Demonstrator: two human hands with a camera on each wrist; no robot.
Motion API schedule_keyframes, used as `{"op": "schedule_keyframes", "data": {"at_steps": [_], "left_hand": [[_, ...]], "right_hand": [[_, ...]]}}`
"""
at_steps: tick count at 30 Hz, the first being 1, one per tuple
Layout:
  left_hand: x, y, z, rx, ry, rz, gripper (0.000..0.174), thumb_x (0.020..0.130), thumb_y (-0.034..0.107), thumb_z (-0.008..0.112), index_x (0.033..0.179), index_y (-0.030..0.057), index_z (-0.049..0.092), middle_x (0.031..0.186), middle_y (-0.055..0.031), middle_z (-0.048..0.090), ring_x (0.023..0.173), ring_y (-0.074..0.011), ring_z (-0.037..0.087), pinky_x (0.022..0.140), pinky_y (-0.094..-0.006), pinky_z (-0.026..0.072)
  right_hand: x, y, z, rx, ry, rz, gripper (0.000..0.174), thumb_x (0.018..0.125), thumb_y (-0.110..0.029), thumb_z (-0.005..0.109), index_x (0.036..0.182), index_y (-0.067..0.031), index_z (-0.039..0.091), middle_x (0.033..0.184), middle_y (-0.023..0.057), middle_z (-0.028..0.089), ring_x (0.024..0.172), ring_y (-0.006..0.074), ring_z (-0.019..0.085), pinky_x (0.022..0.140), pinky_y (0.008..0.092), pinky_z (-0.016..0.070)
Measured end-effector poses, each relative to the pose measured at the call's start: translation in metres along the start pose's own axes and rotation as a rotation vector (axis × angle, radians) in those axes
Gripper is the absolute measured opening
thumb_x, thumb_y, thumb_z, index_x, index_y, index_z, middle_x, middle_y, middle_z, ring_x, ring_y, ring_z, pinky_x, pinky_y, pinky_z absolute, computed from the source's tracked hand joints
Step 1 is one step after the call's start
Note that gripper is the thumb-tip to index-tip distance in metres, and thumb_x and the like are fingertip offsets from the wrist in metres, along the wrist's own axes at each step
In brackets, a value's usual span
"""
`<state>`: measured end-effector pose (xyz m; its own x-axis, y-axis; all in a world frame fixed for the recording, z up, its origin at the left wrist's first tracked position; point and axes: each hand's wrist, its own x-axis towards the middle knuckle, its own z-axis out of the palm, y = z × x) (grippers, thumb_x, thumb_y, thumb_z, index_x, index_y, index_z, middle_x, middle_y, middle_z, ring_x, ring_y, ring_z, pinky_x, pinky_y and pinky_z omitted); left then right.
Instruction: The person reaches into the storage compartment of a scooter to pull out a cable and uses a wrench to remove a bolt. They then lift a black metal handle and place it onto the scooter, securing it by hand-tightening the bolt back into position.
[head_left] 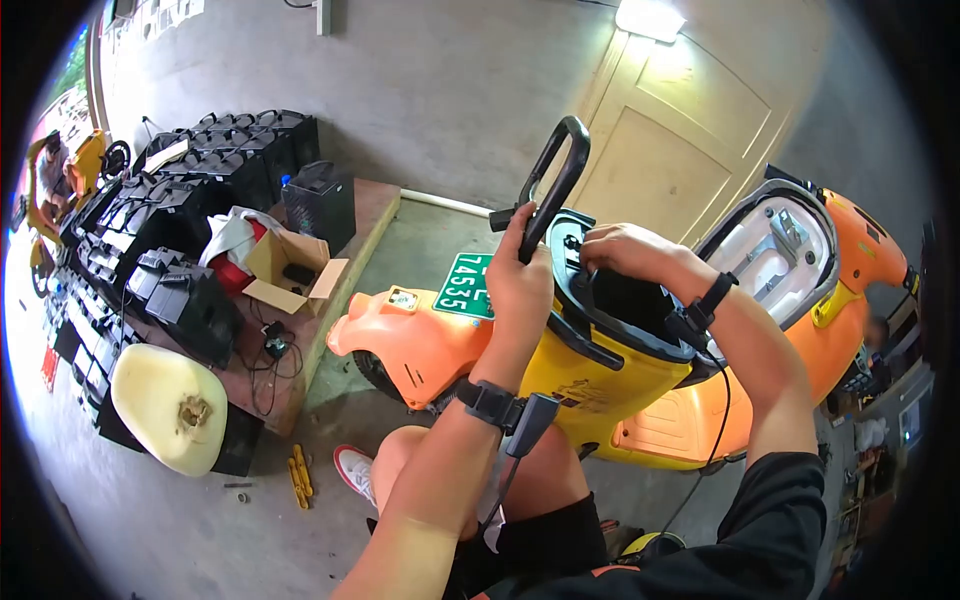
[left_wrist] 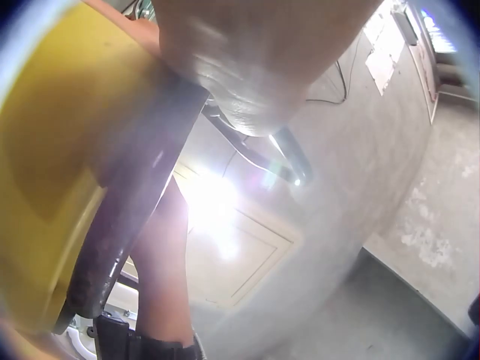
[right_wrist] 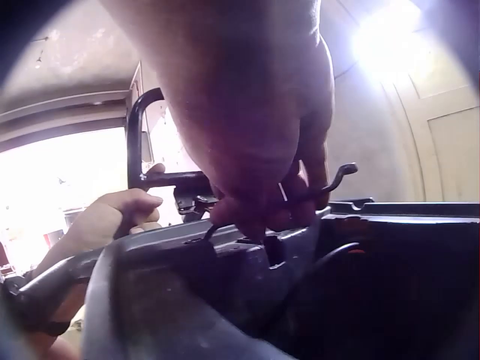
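Observation:
My left hand (head_left: 525, 285) grips the black tubular rack (head_left: 572, 165), which stands up at the tail of an orange and yellow scooter (head_left: 560, 375). Over the rim of the dark storage compartment (head_left: 640, 305), my right hand (head_left: 635, 250) has its fingers curled downward. In the right wrist view those fingers hold a thin dark bent rod (right_wrist: 341, 176) with a curled end, close over the rim; the palm hides part of it. The left wrist view shows the rack's far bar (left_wrist: 296, 165) beyond the left hand. A green number plate (head_left: 463, 284) lies left of that hand.
A second orange scooter body part with an open white-lined seat (head_left: 775, 245) is at right. Black battery cases (head_left: 185, 300) crowd the low platform at left, with an open cardboard box (head_left: 290, 270). A cream seat foam (head_left: 170, 405) and yellow brackets (head_left: 299, 478) lie nearby.

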<state>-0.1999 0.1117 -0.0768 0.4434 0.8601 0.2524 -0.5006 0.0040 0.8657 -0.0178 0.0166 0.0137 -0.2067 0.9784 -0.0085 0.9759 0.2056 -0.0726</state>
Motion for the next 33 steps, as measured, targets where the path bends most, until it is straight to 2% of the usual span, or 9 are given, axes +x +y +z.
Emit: {"op": "schedule_keyframes", "data": {"at_steps": [3, 9, 12, 14, 17, 21, 23, 30, 33], "left_hand": [[0.0, -0.001, 0.003, 0.039, 0.067, 0.093, 0.044, 0.093, -0.005, 0.059, 0.135, 0.0069, 0.064, 0.08, 0.0049, 0.055, 0.061, -0.0025, 0.046, 0.053, -0.0224, 0.0376], [-0.004, 0.008, 0.003, 0.083, 0.077, 0.01, 0.048, 0.089, -0.003, 0.059, 0.136, 0.0069, 0.064, 0.08, 0.0033, 0.056, 0.065, -0.0041, 0.046, 0.058, -0.0225, 0.0398], [-0.003, 0.007, 0.004, 0.145, 0.076, 0.058, 0.05, 0.088, -0.003, 0.059, 0.137, 0.0066, 0.063, 0.082, 0.002, 0.058, 0.067, -0.0048, 0.048, 0.061, -0.022, 0.041], [-0.001, 0.002, 0.001, 0.121, 0.072, 0.065, 0.053, 0.087, 0.001, 0.061, 0.138, 0.0158, 0.064, 0.077, -0.007, 0.063, 0.064, -0.0105, 0.053, 0.062, -0.0288, 0.0461], [-0.001, 0.0, 0.002, 0.093, 0.079, 0.044, 0.052, 0.088, 0.001, 0.061, 0.138, 0.0162, 0.064, 0.078, -0.0058, 0.064, 0.063, -0.0097, 0.052, 0.061, -0.0286, 0.0455], [-0.001, 0.003, 0.001, 0.087, 0.079, 0.024, 0.05, 0.09, 0.0, 0.06, 0.137, 0.0158, 0.065, 0.077, -0.0047, 0.063, 0.062, -0.0091, 0.051, 0.058, -0.0288, 0.0443], [-0.002, 0.005, 0.001, 0.1, 0.079, 0.054, 0.049, 0.091, 0.0, 0.06, 0.137, 0.0148, 0.065, 0.076, -0.0041, 0.062, 0.061, -0.0083, 0.05, 0.058, -0.0279, 0.0437], [0.001, 0.0, 0.001, -0.003, 0.035, -0.008, 0.048, 0.091, -0.002, 0.058, 0.137, 0.0118, 0.065, 0.081, -0.0012, 0.063, 0.063, -0.0069, 0.049, 0.059, -0.0256, 0.0432], [0.001, 0.001, 0.0, -0.002, 0.023, 0.05, 0.048, 0.092, -0.006, 0.057, 0.137, 0.0063, 0.062, 0.081, 0.0052, 0.053, 0.06, -0.0027, 0.045, 0.052, -0.0222, 0.0377]], "right_hand": [[0.016, 0.003, -0.006, -0.084, 0.006, -0.129, 0.007, 0.082, -0.005, 0.067, 0.089, -0.008, 0.068, 0.088, 0.0068, 0.066, 0.09, 0.029, 0.066, 0.081, 0.0381, 0.0528], [0.036, -0.015, -0.033, -0.535, 0.043, -0.461, 0.007, 0.08, -0.017, 0.07, 0.085, -0.0133, 0.067, 0.09, 0.0022, 0.064, 0.094, 0.0252, 0.063, 0.086, 0.0355, 0.0519], [0.043, -0.032, -0.048, -0.578, 0.272, -0.415, 0.006, 0.082, -0.016, 0.069, 0.087, -0.014, 0.068, 0.09, 0.002, 0.064, 0.096, 0.0254, 0.063, 0.089, 0.0361, 0.0517], [0.039, -0.036, -0.048, -0.579, 0.278, -0.383, 0.006, 0.083, -0.016, 0.068, 0.089, -0.014, 0.069, 0.091, 0.0028, 0.065, 0.097, 0.0255, 0.064, 0.088, 0.0368, 0.0526], [0.025, -0.05, -0.041, -0.42, 0.129, 0.127, 0.013, 0.09, -0.019, 0.069, 0.092, -0.0059, 0.068, 0.097, 0.0105, 0.07, 0.094, 0.0314, 0.067, 0.079, 0.0418, 0.053], [-0.002, -0.058, -0.021, -0.173, 0.25, 0.341, 0.025, 0.097, -0.028, 0.065, 0.093, -0.0039, 0.068, 0.09, 0.0149, 0.069, 0.087, 0.0361, 0.067, 0.077, 0.0445, 0.0527], [-0.01, -0.071, -0.023, 0.042, 0.063, 0.615, 0.036, 0.102, -0.035, 0.062, 0.094, -0.0006, 0.069, 0.086, 0.0175, 0.071, 0.081, 0.0383, 0.067, 0.075, 0.0448, 0.0519], [-0.023, -0.066, -0.002, 0.16, -0.067, 0.706, 0.041, 0.104, -0.038, 0.057, 0.098, -0.0001, 0.071, 0.086, 0.0168, 0.072, 0.079, 0.0327, 0.068, 0.076, 0.0421, 0.0523], [-0.019, -0.07, -0.007, 0.279, -0.118, 0.788, 0.047, 0.105, -0.042, 0.054, 0.094, 0.0, 0.07, 0.078, 0.01, 0.068, 0.067, 0.023, 0.064, 0.062, 0.0364, 0.052]]}}
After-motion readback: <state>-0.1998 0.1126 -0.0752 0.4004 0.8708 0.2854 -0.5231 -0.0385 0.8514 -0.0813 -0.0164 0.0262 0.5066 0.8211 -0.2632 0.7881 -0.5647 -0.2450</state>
